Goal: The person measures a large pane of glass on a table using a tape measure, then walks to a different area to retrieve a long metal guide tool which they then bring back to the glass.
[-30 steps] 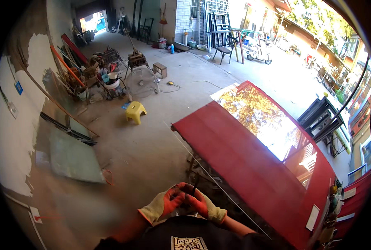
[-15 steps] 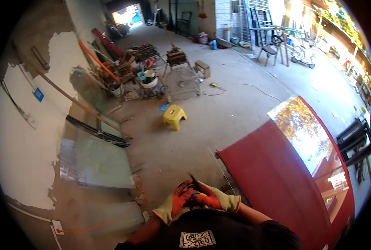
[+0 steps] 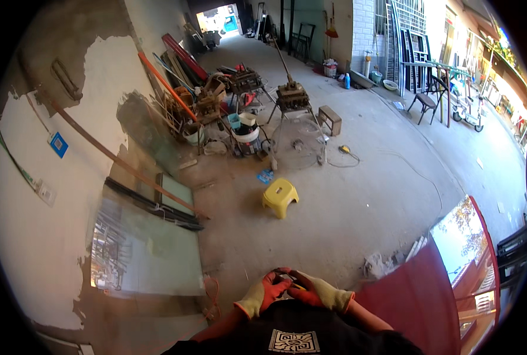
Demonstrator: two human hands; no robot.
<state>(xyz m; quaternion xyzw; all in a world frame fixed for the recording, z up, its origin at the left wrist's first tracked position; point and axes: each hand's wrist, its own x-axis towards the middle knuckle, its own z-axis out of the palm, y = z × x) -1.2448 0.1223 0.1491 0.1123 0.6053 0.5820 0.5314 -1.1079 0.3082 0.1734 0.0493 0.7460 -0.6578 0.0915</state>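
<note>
Both hands wear pale gloves with red-orange palms and fingers, and they meet in front of my dark shirt at the lower middle. My left hand [image 3: 266, 293] is closed, its fingers bent in toward the other glove. My right hand [image 3: 315, 290] is curled as well, its fingertips against the left ones. Something small and dark, with a hint of yellow, shows between them; the gloves hide most of it and its kind cannot be made out. The red glossy panel [image 3: 414, 293] lies beside my right forearm.
A yellow stool [image 3: 280, 198] stands ahead on the concrete floor. Glass sheets [image 3: 157, 248] lean at the left wall. Beyond are a round wire fan guard [image 3: 299, 142], buckets [image 3: 245, 137] and a machine on legs [image 3: 293, 97]. A cable [image 3: 420, 171] crosses the floor at right.
The whole view has shifted, so the stool and red panel sit lower and farther right. The dark pointed piece that stuck up above my gloves no longer stands out. My hands stay together.
</note>
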